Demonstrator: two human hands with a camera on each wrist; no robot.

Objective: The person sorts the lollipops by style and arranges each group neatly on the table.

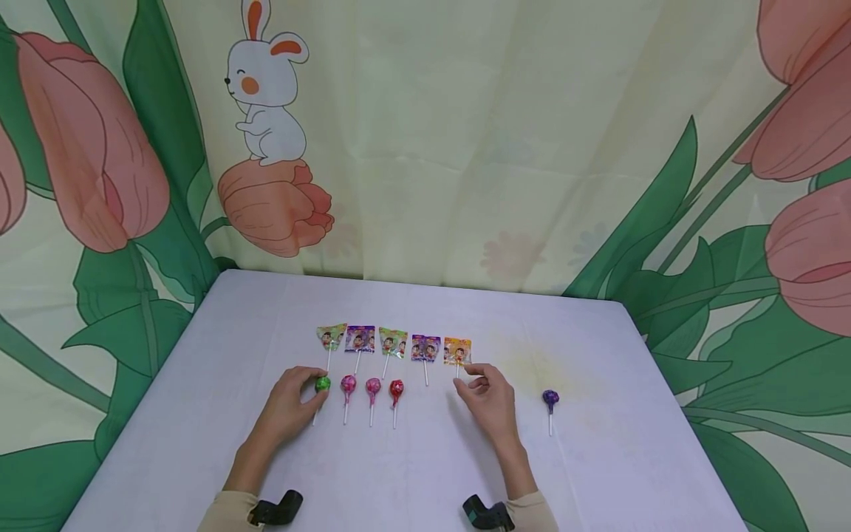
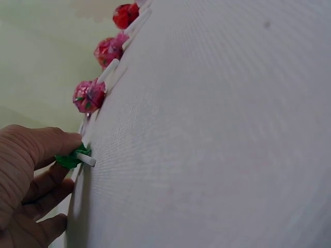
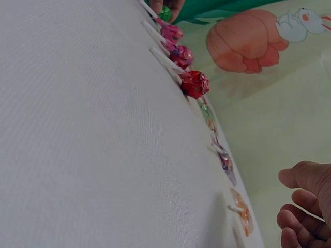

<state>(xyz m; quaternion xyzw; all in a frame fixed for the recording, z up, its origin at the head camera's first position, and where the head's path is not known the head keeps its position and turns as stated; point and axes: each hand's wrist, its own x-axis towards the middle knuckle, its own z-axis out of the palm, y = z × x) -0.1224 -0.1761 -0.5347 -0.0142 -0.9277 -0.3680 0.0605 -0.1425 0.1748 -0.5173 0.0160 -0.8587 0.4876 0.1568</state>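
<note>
At the left end of the front row, my left hand (image 1: 290, 406) pinches a green round lollipop (image 1: 323, 383) between thumb and fingers; the left wrist view shows its green wrapper (image 2: 72, 157) and short white stick end. Beside it lie two pink lollipops (image 1: 348, 385) and a red lollipop (image 1: 396, 389), sticks toward me. My right hand (image 1: 490, 403) hovers over the table near the orange flat-wrapped lollipop (image 1: 457, 350). In the right wrist view its fingers (image 3: 305, 178) are relaxed, with nothing between them.
Behind the round lollipops runs a row of flat-wrapped ones, among them a purple packet (image 1: 360, 338) and a green packet (image 1: 394, 342). A dark purple lollipop (image 1: 550, 399) lies apart on the right. A white cloth covers the table (image 1: 412, 473); a printed curtain (image 1: 452, 148) hangs behind.
</note>
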